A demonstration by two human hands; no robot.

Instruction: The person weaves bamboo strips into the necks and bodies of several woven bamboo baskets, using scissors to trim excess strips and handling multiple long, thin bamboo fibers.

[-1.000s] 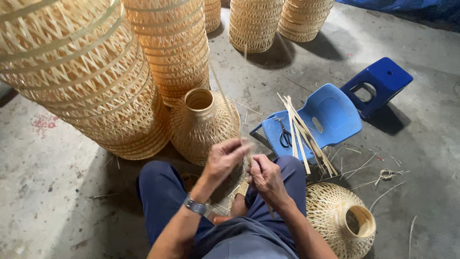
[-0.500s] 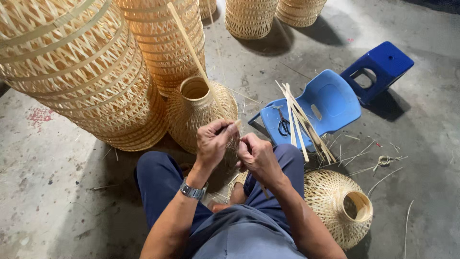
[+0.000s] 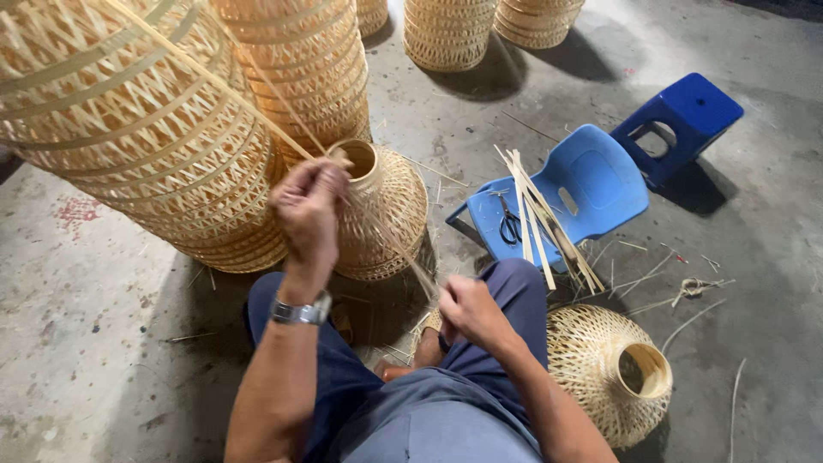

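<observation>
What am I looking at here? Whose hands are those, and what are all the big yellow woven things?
This picture comes from a camera worn on a person's head, looking down, so you see their own arms and knees. No machine here, just two bare hands. The left hand, with a wristwatch, is raised and pinches a long thin bamboo strip. The right hand is low by the knee, closed on something I cannot make out. The yellow things are woven bamboo baskets: a small one in front, another on its side, tall stacks behind. On a tipped light blue chair lie scissors and more strips. A dark blue stool stands on the concrete floor.
</observation>
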